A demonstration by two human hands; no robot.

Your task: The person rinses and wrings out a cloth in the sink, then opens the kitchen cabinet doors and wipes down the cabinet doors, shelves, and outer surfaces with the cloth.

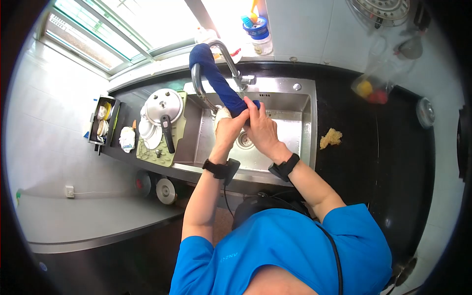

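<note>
A dark blue cloth [222, 91] is looped over the curved metal faucet [231, 61] and hangs toward me in a twisted length. My right hand [261, 129] is closed on its lower end, with blue fabric showing at the fingertips. My left hand [230, 130] meets the right one there, its thumb against the cloth and its fingers partly hidden. Something whitish [222, 114] sticks out beside my left fingers; its kind is unclear. Both hands are above the stainless steel sink [307, 147], whose drain [244, 140] shows below them.
Left of the sink, a pressure cooker lid [163, 105] and white dishes [150, 135] lie on a green mat [179, 132]. A tan mesh scrubber [331, 138] rests on the black counter [354, 167] at right. A blue-lidded tub [258, 34] stands on the sill.
</note>
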